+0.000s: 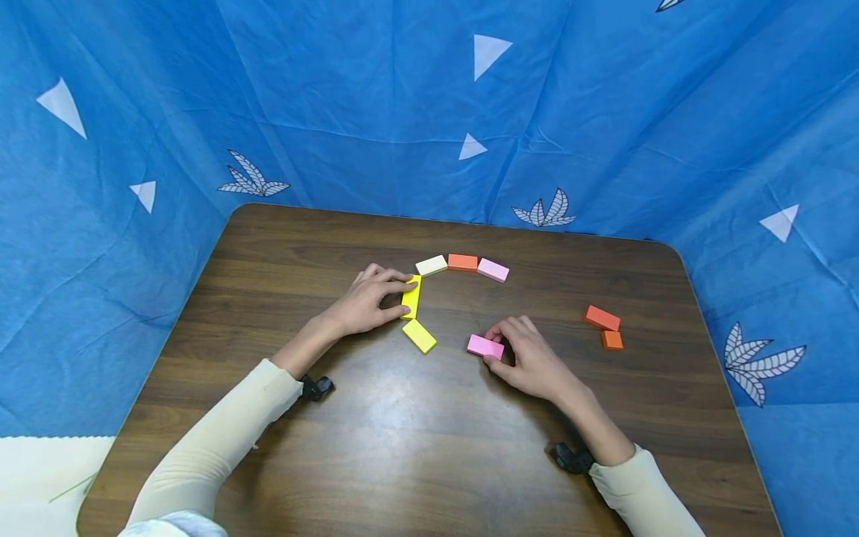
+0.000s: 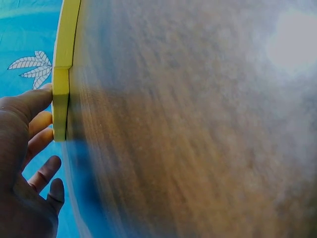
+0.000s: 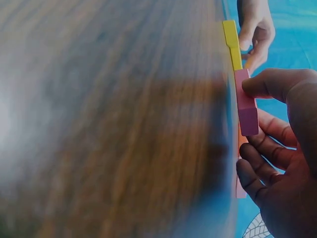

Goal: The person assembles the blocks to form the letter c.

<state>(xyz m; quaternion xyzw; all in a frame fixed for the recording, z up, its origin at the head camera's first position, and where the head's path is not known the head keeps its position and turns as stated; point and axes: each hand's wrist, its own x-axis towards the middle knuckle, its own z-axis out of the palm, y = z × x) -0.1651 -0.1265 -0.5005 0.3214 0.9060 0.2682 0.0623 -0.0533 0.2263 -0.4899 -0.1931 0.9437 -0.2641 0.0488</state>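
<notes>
My left hand (image 1: 365, 302) pinches a bright yellow block (image 1: 412, 298) at the left of a curved row, thumb at its near end and a fingertip at its far end. A second yellow block (image 1: 419, 336) lies slantwise just below it. Beyond them, a cream block (image 1: 432, 265), an orange-red block (image 1: 463, 262) and a light pink block (image 1: 493, 270) continue the curve. To the right, my right hand (image 1: 530, 359) grips a pink block (image 1: 485, 346) between thumb and fingers. The right wrist view shows this pink block (image 3: 247, 119) in front of the row.
Towards the right of the brown wooden table (image 1: 403, 462) lie an orange-red block (image 1: 602, 318) and a smaller orange block (image 1: 612, 340), their corners close together. Blue patterned cloth (image 1: 376, 97) hangs behind the table and along its sides.
</notes>
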